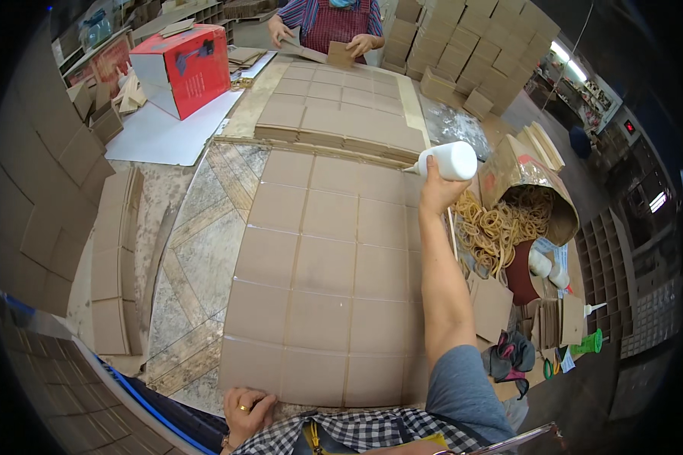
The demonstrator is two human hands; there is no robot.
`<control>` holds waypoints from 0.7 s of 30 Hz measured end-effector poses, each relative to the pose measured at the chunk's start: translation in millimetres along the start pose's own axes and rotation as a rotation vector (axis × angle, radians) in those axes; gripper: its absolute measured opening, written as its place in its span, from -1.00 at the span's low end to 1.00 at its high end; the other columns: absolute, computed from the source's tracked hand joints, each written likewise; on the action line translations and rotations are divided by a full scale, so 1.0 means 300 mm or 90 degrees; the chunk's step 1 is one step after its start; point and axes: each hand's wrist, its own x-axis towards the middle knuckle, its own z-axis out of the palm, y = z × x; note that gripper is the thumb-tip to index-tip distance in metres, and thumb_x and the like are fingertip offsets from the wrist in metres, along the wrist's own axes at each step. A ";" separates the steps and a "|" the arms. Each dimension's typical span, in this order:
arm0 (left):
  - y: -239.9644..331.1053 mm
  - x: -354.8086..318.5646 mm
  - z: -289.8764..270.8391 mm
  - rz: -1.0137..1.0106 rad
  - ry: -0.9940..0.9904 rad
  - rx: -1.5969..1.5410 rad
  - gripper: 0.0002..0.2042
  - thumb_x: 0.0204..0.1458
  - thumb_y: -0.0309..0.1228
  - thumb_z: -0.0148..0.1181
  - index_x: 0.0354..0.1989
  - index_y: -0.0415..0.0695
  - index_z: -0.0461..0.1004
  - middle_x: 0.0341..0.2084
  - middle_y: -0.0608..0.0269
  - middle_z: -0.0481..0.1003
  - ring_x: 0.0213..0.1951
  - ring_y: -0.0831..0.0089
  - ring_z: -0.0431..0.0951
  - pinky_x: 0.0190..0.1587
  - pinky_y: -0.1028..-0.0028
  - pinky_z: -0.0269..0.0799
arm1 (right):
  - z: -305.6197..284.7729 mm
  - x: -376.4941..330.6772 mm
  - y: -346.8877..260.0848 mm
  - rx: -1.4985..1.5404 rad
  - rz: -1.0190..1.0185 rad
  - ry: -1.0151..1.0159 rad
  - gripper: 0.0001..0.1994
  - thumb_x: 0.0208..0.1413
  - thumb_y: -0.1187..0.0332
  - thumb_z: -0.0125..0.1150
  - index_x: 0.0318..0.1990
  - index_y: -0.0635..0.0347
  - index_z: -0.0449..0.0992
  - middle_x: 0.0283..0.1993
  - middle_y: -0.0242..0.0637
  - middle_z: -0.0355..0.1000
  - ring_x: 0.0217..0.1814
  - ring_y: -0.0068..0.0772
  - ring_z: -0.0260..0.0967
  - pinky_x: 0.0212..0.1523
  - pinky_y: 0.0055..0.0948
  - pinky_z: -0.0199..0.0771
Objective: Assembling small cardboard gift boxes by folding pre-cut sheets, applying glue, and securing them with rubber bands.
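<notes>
My right hand (pixel 435 194) is closed around a white squeeze bottle (pixel 455 161). The bottle is tilted on its side, its thin nozzle pointing left over the far right part of a grid of brown cardboard panels (pixel 326 262). Thin, pale, shiny lines run along several of the crosswise seams between the panels. Down at the near left corner of the grid rests my left hand (pixel 249 413), its fingers curled in and a ring on one of them. I see nothing in that hand. My right forearm hides part of the grid's right side.
Past the grid lies a stacked layer of cardboard panels (pixel 334 121); a co-worker (pixel 338 26) handles cardboard pieces behind it. A red box (pixel 186 68) stands far left. On the right are rubber bands (pixel 508 227) spilling from a carton, scissors (pixel 550 367) and boxes stacked behind (pixel 478 45).
</notes>
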 end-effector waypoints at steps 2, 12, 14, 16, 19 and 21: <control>0.001 0.005 -0.010 0.002 -0.013 -0.001 -0.73 -0.43 -0.50 0.32 -0.42 0.02 0.57 -0.48 0.41 0.42 -0.37 0.35 0.41 -0.32 0.32 0.27 | 0.010 0.007 0.015 0.001 0.010 0.003 -0.20 -0.31 0.23 0.56 0.08 0.35 0.21 0.02 0.00 0.34 0.06 -0.05 0.33 0.08 -0.16 0.30; -0.009 -0.008 0.010 0.018 0.030 0.014 -0.73 -0.45 -0.48 0.33 -0.44 0.04 0.57 -0.51 0.42 0.41 -0.39 0.35 0.41 -0.34 0.33 0.27 | -0.020 0.021 -0.030 0.008 0.020 -0.035 -0.25 -0.29 0.27 0.53 0.07 0.34 0.23 0.01 0.01 0.38 0.04 -0.06 0.36 0.07 -0.18 0.31; -0.011 -0.007 0.016 0.026 0.054 0.008 -0.75 -0.49 -0.48 0.33 -0.51 0.06 0.55 -0.56 0.42 0.39 -0.45 0.33 0.40 -0.39 0.33 0.25 | -0.044 0.019 -0.040 0.003 0.021 -0.052 -0.25 -0.29 0.26 0.53 0.07 0.32 0.25 0.01 -0.01 0.39 0.05 -0.07 0.36 0.07 -0.19 0.31; -0.006 -0.002 0.020 0.031 0.071 0.014 -0.75 -0.50 -0.48 0.34 -0.51 0.06 0.55 -0.55 0.42 0.39 -0.45 0.32 0.40 -0.39 0.33 0.25 | -0.074 0.016 -0.032 -0.010 0.006 -0.064 -0.25 -0.30 0.25 0.53 0.08 0.31 0.26 0.01 -0.02 0.39 0.05 -0.08 0.36 0.07 -0.20 0.30; -0.005 -0.003 0.014 0.033 0.061 0.021 -0.73 -0.52 -0.48 0.33 -0.50 0.05 0.55 -0.54 0.41 0.40 -0.44 0.32 0.40 -0.37 0.33 0.25 | -0.122 -0.008 -0.056 0.029 0.001 -0.073 -0.24 -0.32 0.27 0.55 0.08 0.31 0.27 0.01 -0.04 0.38 0.07 -0.10 0.34 0.10 -0.21 0.28; -0.005 -0.003 0.004 0.021 0.030 0.006 -0.74 -0.46 -0.50 0.31 -0.47 0.04 0.55 -0.52 0.40 0.41 -0.42 0.31 0.41 -0.34 0.32 0.25 | -0.170 -0.022 -0.077 0.031 0.002 -0.089 -0.23 -0.31 0.30 0.55 0.09 0.31 0.26 0.03 -0.05 0.37 0.10 -0.11 0.32 0.13 -0.22 0.25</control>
